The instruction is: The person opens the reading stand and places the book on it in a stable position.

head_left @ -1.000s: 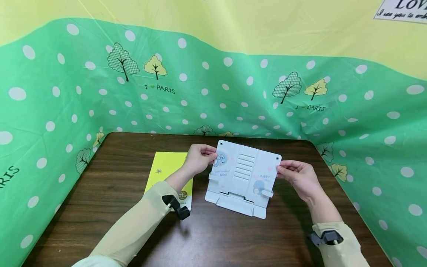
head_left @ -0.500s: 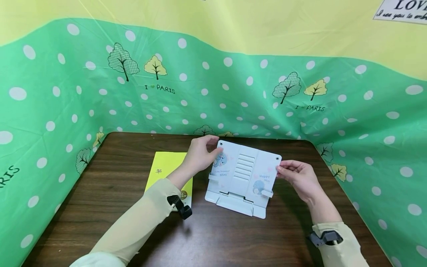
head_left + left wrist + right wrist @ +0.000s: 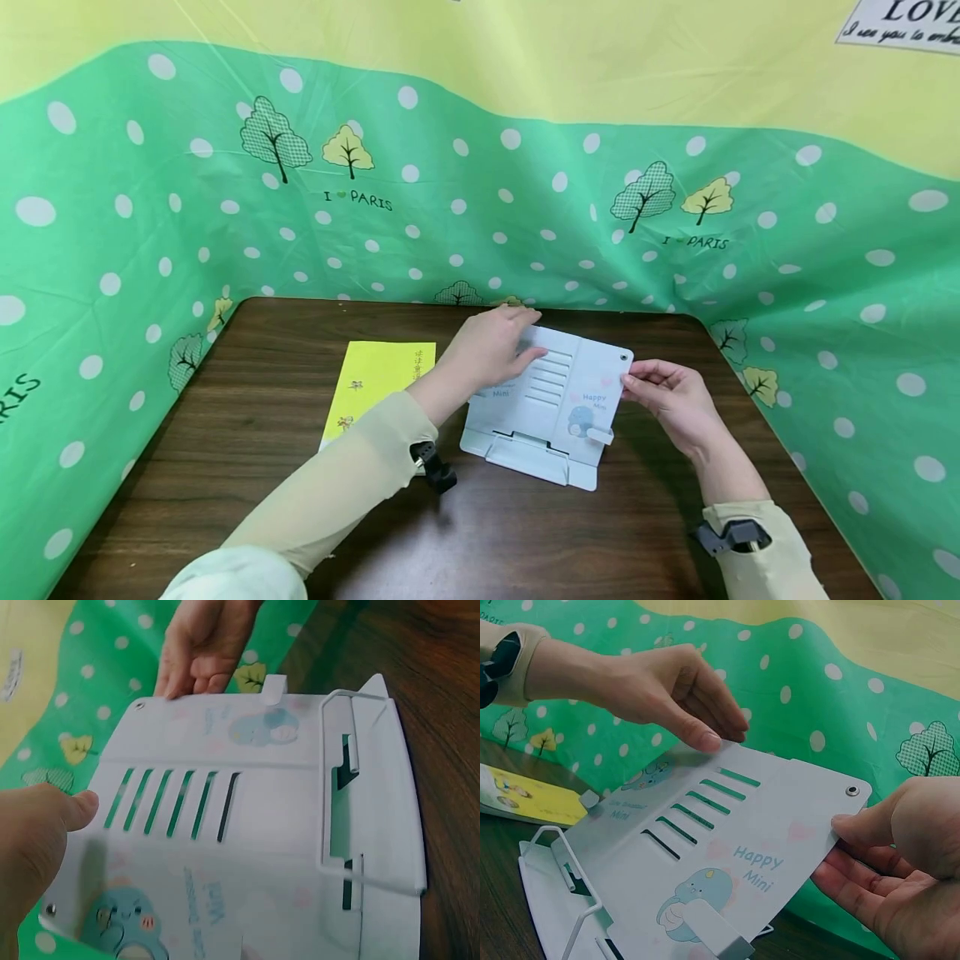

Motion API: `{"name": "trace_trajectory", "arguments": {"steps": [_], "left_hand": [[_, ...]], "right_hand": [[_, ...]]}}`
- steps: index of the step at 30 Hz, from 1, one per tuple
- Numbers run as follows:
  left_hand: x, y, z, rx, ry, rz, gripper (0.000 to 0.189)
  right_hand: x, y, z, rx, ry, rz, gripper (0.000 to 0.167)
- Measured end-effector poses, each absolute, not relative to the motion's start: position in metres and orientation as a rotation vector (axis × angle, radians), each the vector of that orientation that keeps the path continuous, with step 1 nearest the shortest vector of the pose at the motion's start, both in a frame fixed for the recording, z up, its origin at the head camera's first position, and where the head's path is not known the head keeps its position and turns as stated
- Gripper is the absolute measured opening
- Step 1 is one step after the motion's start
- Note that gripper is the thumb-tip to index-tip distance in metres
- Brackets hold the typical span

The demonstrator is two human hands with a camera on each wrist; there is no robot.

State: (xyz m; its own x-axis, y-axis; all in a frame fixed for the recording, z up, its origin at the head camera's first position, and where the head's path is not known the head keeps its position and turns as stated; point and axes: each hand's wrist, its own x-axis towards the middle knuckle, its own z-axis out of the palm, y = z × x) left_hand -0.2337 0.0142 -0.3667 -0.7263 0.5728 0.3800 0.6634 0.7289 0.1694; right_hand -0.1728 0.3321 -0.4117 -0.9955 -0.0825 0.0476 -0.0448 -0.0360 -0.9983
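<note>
A white stand (image 3: 553, 421), printed with small blue animals and with slots through its middle, is held tilted at the table's middle; whether its lower ledge touches the wood, I cannot tell. The right hand (image 3: 675, 404) pinches its right edge near the upper corner. The left hand (image 3: 487, 348) is at the top edge, thumb in front and quite straight, apart from the fingers; I cannot tell if it presses there. To the left, partly under the left sleeve (image 3: 337, 483), a yellow book (image 3: 382, 375) lies flat on the table (image 3: 262, 417), which is dark brown and grained. Around the table rises a green cloth (image 3: 487, 242) with white dots and trees, yellow in its upper part.
</note>
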Motion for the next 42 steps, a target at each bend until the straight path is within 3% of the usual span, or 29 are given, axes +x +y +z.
{"name": "trace_trajectory", "arguments": {"steps": [9,21,32,42], "left_hand": [[-0.229,0.041,-0.363,-1.063,-2.649,-0.129,0.060],[-0.230,0.045,-0.367,-1.099,-2.618,-0.114,0.059],[-0.228,0.046,-0.371,-1.114,-2.565,-0.095,0.059],[-0.227,0.047,-0.374,-1.116,-2.541,-0.150,0.058]], "right_hand": [[-0.172,0.336,-0.413,-0.246,2.112,-2.241,0.017],[-0.173,0.339,-0.419,-0.386,1.946,-2.270,0.013],[-0.178,0.343,-0.426,-0.573,1.761,-2.280,0.036],[-0.175,0.346,-0.427,-0.744,1.758,-2.195,0.038]]}}
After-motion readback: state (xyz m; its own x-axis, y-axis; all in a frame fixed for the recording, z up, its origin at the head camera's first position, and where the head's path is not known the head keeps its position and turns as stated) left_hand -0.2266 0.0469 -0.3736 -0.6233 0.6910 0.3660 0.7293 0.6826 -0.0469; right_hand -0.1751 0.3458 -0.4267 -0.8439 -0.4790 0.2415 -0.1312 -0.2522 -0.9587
